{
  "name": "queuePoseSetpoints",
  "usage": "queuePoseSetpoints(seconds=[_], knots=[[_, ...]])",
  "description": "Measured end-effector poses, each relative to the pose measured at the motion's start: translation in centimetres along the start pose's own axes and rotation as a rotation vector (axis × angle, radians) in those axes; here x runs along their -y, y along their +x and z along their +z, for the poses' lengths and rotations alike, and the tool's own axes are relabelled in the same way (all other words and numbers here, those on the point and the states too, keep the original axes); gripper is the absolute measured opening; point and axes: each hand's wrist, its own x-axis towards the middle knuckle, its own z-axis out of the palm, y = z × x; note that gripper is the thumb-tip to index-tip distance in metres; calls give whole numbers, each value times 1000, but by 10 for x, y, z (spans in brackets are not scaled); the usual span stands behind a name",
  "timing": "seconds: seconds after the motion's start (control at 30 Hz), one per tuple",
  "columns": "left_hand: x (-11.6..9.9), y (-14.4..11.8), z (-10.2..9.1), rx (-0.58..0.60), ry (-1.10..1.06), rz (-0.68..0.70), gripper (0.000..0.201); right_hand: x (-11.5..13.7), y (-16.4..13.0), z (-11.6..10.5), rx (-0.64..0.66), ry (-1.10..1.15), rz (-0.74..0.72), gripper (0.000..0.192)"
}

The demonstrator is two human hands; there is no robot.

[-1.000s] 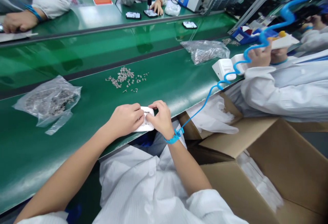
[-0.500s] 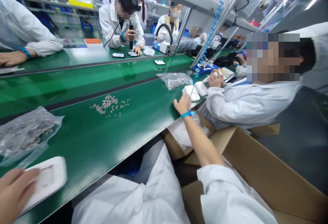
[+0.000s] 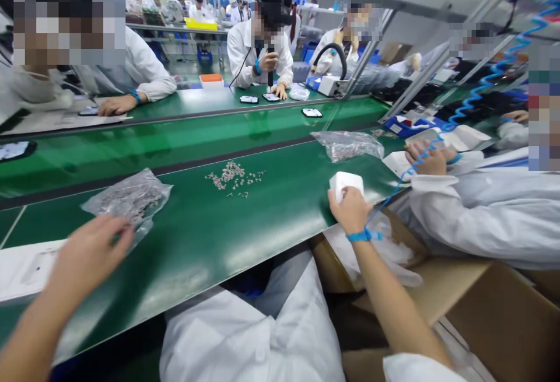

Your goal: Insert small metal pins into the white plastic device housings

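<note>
My right hand (image 3: pixel 353 210) grips a white plastic housing (image 3: pixel 347 182) near the front edge of the green work surface (image 3: pixel 210 230). A blue wrist strap is on that arm. My left hand (image 3: pixel 94 248) hovers at the near side of a clear plastic bag (image 3: pixel 131 195) of small metal parts. Its thumb and fingers are apart with nothing visible in them. Beside that hand, at the left edge, lies a flat white plastic cover (image 3: pixel 26 271), partly hidden by the hand. Between my hands a loose heap of small metal parts (image 3: pixel 230 175) is spread out.
A second clear bag (image 3: pixel 347 146) lies behind my right hand. To the right, a co-worker's hands (image 3: pixel 429 157) handle white housings near a blue bin (image 3: pixel 413 125). Cardboard boxes (image 3: pixel 503 312) stand below the table edge. Across the green belt, another person holds a black tool (image 3: pixel 270 70).
My right hand has picked up a white housing and brought it nearer. My left hand has let go of the white cover and moved toward the bag. The view has swung left.
</note>
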Motion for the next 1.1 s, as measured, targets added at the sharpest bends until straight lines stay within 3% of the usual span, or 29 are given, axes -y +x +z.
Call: queuePoseSetpoints(seconds=[0.1,0.17,0.23,0.33,0.47,0.6,0.77,0.87,0.97,1.03,1.1], knots=[[-72,45,54,-11,-124,28,19,32,-55,-10,-7,109,-214,33],[-106,76,87,23,-136,21,23,57,-87,-17,-2,204,-363,29],[-121,99,110,44,-113,-13,26,79,-111,-23,32,311,-486,25],[-122,115,127,72,-80,-49,25,101,-127,-26,125,442,-614,20],[-115,115,130,113,-74,-10,27,107,-119,-26,259,583,-771,24],[-117,116,131,98,-62,-33,24,102,-104,-32,364,677,-827,24],[-115,122,139,90,-74,16,24,105,-99,-48,272,745,-837,23],[-118,122,131,74,-91,79,26,111,-102,-57,184,807,-756,13],[-138,115,110,-64,-91,342,24,118,-106,-66,137,882,-601,8],[-159,111,94,-209,-67,597,20,121,-108,-71,155,927,-549,9],[-182,110,82,-314,-41,747,17,122,-109,-73,195,965,-510,10]])
